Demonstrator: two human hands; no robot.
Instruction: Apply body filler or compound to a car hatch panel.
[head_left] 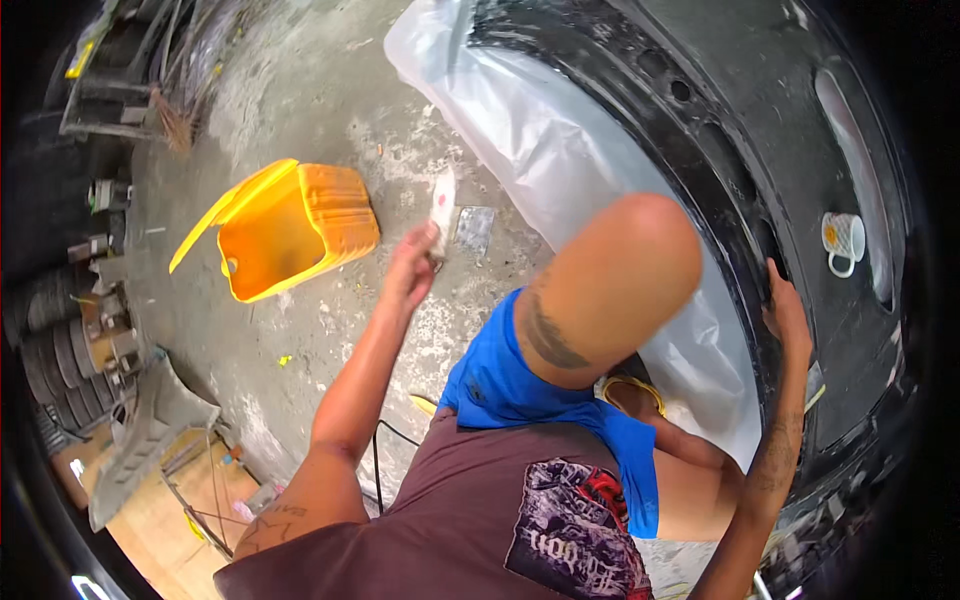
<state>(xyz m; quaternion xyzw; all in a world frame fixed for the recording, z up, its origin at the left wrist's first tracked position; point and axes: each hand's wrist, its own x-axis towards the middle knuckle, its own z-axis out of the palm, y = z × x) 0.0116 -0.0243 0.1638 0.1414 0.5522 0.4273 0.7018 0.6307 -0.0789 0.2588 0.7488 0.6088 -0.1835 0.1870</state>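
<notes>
My left hand (410,262) is raised over the floor with its fingers closed on a narrow white strip (443,205). The strip carries a red spot, and blur hides its exact kind. Near it, a grey square plate (474,230) lies on the concrete. On the right, my right hand (787,312) grips the inner edge of a large black curved panel (722,125), which has holes along its rim; some of its fingertips are hidden behind that edge. Translucent plastic sheeting (540,130) spreads along the panel's left side, partly under my bent knee.
An open yellow plastic container (340,215) lies on its side to the left. A patterned white mug (842,238) stands at the far right beyond the panel. Stacked parts (70,370), a grey moulded piece (150,430) and a metal rack (110,100) line the left side.
</notes>
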